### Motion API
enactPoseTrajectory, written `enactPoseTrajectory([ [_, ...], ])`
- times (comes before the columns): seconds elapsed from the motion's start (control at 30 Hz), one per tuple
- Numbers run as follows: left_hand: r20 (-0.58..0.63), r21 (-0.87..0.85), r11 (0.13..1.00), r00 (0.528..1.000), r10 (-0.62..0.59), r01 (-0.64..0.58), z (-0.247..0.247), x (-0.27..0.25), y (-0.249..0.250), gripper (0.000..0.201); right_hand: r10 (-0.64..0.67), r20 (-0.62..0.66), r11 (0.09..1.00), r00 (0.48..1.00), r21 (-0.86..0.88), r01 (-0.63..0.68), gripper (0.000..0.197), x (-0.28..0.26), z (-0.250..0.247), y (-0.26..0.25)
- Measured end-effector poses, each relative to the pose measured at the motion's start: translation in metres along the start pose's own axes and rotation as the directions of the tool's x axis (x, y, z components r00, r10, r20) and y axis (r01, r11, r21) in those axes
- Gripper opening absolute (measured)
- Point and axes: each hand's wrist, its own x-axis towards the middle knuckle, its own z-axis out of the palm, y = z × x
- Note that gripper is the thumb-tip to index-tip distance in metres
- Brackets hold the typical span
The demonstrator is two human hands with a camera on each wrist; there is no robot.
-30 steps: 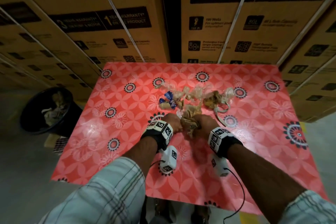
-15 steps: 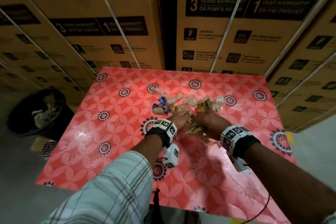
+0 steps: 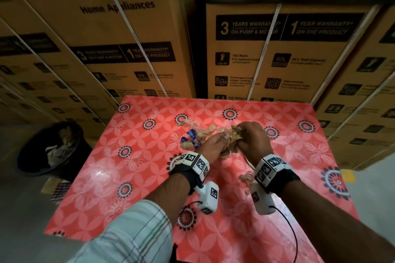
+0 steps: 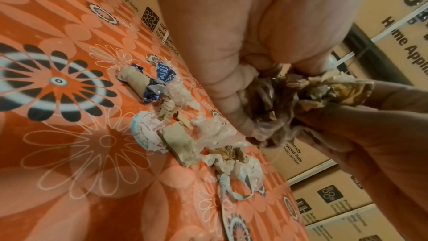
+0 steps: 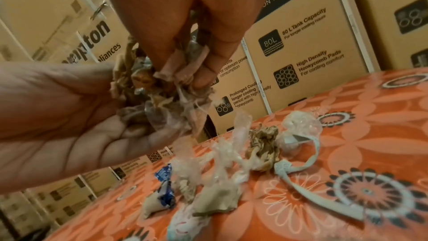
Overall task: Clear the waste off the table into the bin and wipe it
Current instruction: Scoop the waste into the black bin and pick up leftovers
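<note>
Both hands, left hand (image 3: 213, 145) and right hand (image 3: 250, 137), clutch one crumpled waste wad (image 3: 232, 141), its contents indistinct; more scraps (image 4: 176, 135) litter the floral table (image 3: 132, 168) before stacked cartons (image 3: 132, 34).

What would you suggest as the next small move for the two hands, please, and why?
Probably carry the wad of crumpled paper and plastic left to the black bin on the floor beside the table. The left hand and right hand already grip it together above the tablecloth, so it seems ready to go. The blue wrapper and other scraps wait for another trip.
</note>
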Motion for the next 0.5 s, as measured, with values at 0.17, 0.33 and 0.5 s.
enactPoseTrajectory([
  [0.17, -0.060, -0.042, 0.997, 0.997, 0.057, -0.059, 0.002, -0.002, 0.015, 0.024, 0.076, 0.047, 0.967, 0.996, 0.242, -0.085, 0.046, -0.003, 0.005, -0.007],
  [0.33, -0.054, -0.022, 0.996, 0.995, 0.080, -0.081, -0.007, 0.000, 0.015, 0.036, 0.103, 0.176, 0.899, 0.979, 0.405, -0.167, 0.047, -0.003, 0.007, -0.003],
  [0.5, -0.017, -0.017, 0.991, 0.991, 0.131, -0.131, -0.004, -0.004, 0.019, 0.040, 0.167, 0.146, 0.757, 0.975, 0.615, -0.222, 0.034, -0.001, -0.006, -0.007],
])
